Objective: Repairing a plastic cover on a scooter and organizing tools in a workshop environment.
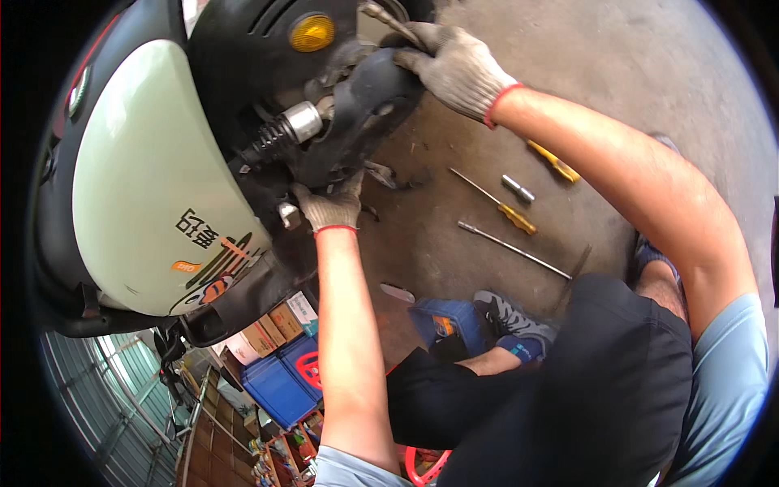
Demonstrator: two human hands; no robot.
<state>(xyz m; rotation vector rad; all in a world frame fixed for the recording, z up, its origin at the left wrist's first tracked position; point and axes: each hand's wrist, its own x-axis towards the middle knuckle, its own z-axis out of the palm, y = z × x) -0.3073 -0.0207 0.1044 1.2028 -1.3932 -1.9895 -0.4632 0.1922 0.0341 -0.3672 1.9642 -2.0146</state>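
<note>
A scooter with a pale green body panel (146, 187) fills the left side. At its rear, a black cover (377, 101) sits beside a shock absorber (280, 134) with a black spring and silver end. My right hand (458, 69), in a knit work glove with a red cuff, is closed around a short metal bar (381, 18) at the cover's upper end. Below, my left hand (333, 207), gloved the same way, grips the cover's lower end; its fingertips are partly hidden. A silver metal fitting (289, 215) shows next to the left thumb.
On the concrete floor lie a yellow-handled screwdriver (515, 217), a socket (518, 188), a long metal rod (515, 250) and another yellow handle (556, 161). A blue container (446, 321) stands by my shoe (511, 316). Blue bins (280, 385) and cardboard boxes (272, 329) are beyond my left arm.
</note>
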